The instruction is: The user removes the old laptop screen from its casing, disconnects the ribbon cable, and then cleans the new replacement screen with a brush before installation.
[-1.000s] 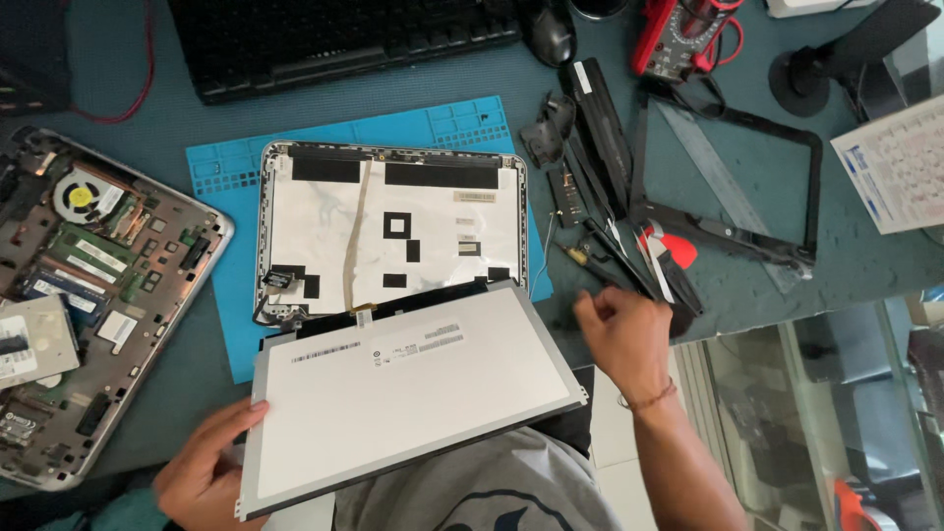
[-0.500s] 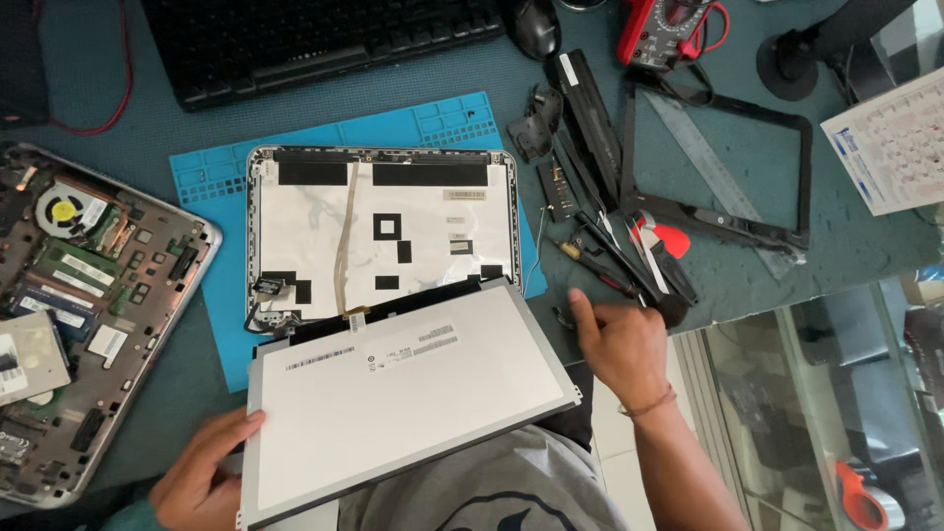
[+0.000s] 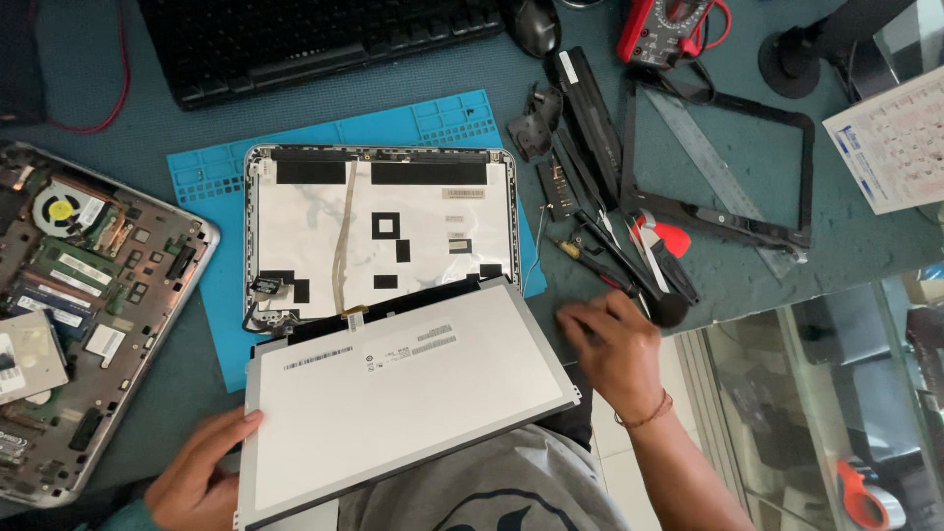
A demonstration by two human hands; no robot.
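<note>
Detached display panel (image 3: 398, 403), back face up, lying tilted at the near edge of the bench (image 3: 118, 118) and partly over the person's lap. Its far edge overlaps the lower rim of the empty laptop lid shell (image 3: 379, 231), which rests on a blue work mat (image 3: 211, 167); a thin ribbon cable (image 3: 341, 236) runs down the shell toward the panel. The left hand (image 3: 202, 472) grips the panel's near left corner, thumb on top. The right hand (image 3: 615, 349) is off the panel, fingers loosely curled and empty as far as can be seen, resting just beside a cluster of hand tools (image 3: 629, 270). Judged step: panel freed from the lid, cable apparently still joined. The next move would call for a fine tool and a steady panel, without straining the cable. Periphery: opened laptop base (image 3: 79, 295) at left, keyboard (image 3: 315, 39), loose screen bezel (image 3: 718, 157).
</note>
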